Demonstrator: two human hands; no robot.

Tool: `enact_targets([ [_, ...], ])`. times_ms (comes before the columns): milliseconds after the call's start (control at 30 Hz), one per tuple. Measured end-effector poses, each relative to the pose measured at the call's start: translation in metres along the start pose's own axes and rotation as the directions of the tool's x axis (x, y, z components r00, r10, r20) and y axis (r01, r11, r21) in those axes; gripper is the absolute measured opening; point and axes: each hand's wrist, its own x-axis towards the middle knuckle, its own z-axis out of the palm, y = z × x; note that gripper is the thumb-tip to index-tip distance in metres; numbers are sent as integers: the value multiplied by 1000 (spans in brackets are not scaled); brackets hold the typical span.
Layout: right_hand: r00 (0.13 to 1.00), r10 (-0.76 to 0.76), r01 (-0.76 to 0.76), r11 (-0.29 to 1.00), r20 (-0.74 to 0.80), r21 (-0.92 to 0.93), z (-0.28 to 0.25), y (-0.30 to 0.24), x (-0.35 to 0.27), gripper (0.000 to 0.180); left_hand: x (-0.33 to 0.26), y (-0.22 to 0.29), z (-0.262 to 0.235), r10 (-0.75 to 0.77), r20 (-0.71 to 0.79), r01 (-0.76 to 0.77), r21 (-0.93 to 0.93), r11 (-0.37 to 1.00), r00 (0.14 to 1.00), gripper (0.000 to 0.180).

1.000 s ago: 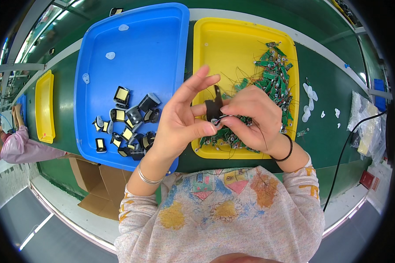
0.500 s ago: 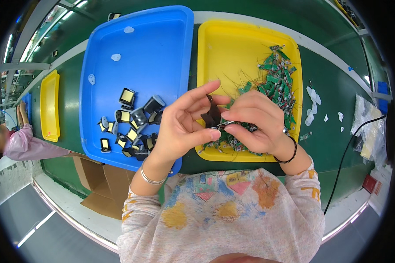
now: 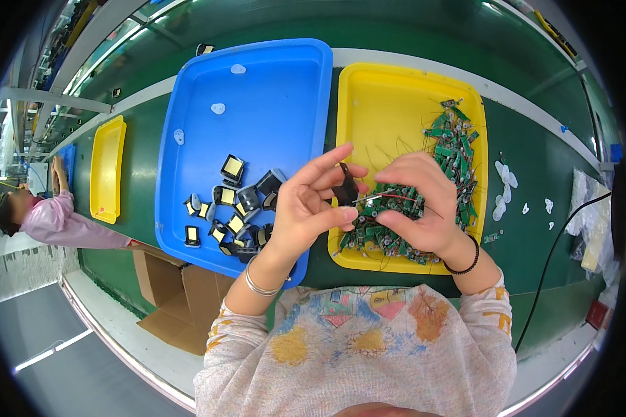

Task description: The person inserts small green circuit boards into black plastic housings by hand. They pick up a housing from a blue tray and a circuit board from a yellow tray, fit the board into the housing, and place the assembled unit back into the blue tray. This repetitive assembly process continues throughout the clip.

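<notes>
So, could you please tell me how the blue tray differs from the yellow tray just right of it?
The blue tray looks larger than the yellow tray. The blue tray holds black parts and a few pale pieces; the yellow tray holds green circuit boards. Both are shallow, with rounded corners, on the green table.

circuit boards (image 3: 458, 149) heaped beside the hands (image 3: 426, 201) and a co-worker (image 3: 52, 219) far to their left are showing an assembly workshop.

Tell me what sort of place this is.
Probably an electronics assembly workshop: a yellow tray heaped with green circuit boards, a blue tray of small black parts, and another person farther along the green bench.
</notes>
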Motion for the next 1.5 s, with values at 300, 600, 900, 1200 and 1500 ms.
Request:
enact_targets([
  [300,984,170,-168,985,49,-49,2,-1,-2,12,4,-10,1,190,81,-206,380,902,979,74],
  [600,947,312,-320,928,73,189,7,10,-8,9,2,-10,-5,514,156,-435,760,483,843,43],
  [900,753,533,-634,433,386,640,5,7,-17,9,3,-18,-2,152,29,-153,50,987,988,39],
  [1200,736,550,-614,294,395,733,8,9,-16,12,1,-21,3,100,7,-100,-9,995,995,42],
  [1500,778,514,-583,378,361,719,8,7,-16,15,1,-27,5,148,37,-149,15,989,988,42],
])
